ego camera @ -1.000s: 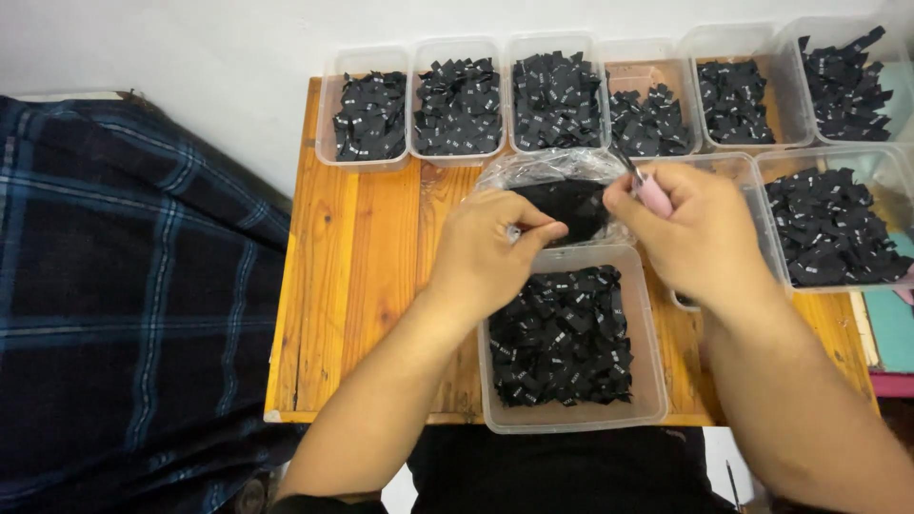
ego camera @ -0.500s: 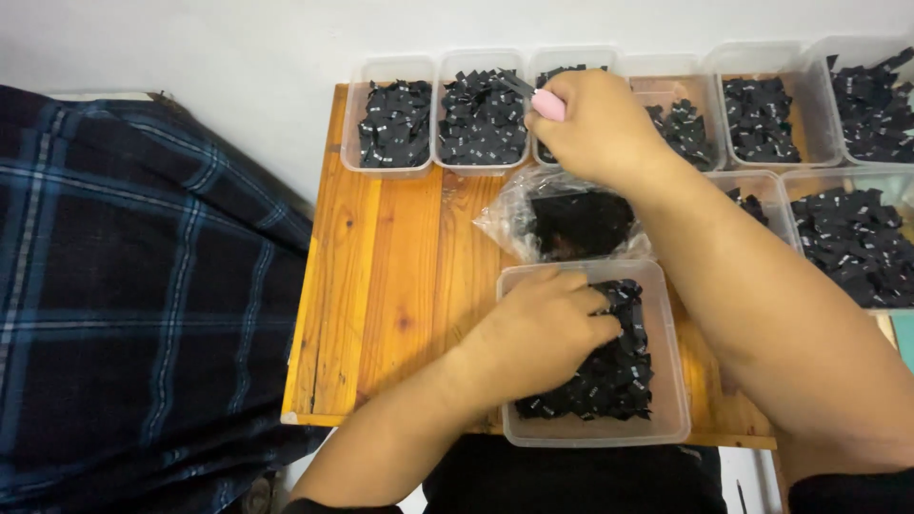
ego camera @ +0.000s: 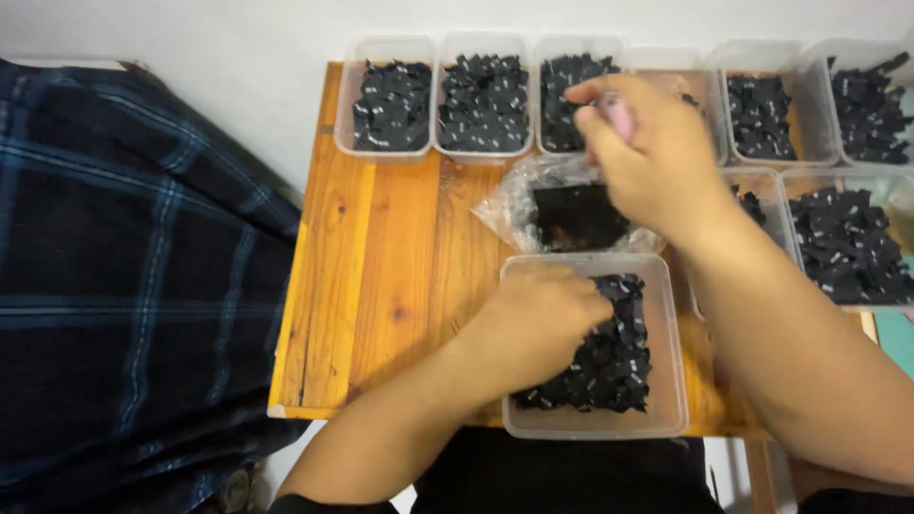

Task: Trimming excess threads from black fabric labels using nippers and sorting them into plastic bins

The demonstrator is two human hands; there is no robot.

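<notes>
My left hand (ego camera: 538,319) reaches into the near clear plastic tub (ego camera: 671,381), fingers curled down among several small black pieces (ego camera: 614,366); whether it grips one is hidden. My right hand (ego camera: 652,157) hovers over the back row of tubs, closed on a small pink tool (ego camera: 619,116) near the third tub (ego camera: 576,90). A clear plastic bag (ego camera: 509,205) holding black pieces lies between the two hands on the wooden table (ego camera: 381,276).
A row of clear tubs of black pieces lines the back edge (ego camera: 392,100), (ego camera: 484,95), (ego camera: 762,109), (ego camera: 866,90); another tub (ego camera: 847,243) sits at the right. Dark plaid cloth (ego camera: 124,286) lies left of the table. A white wall is behind.
My right hand moved from the bag up to the back tubs and has now drawn slightly right. My left hand dropped from the bag into the near tub.
</notes>
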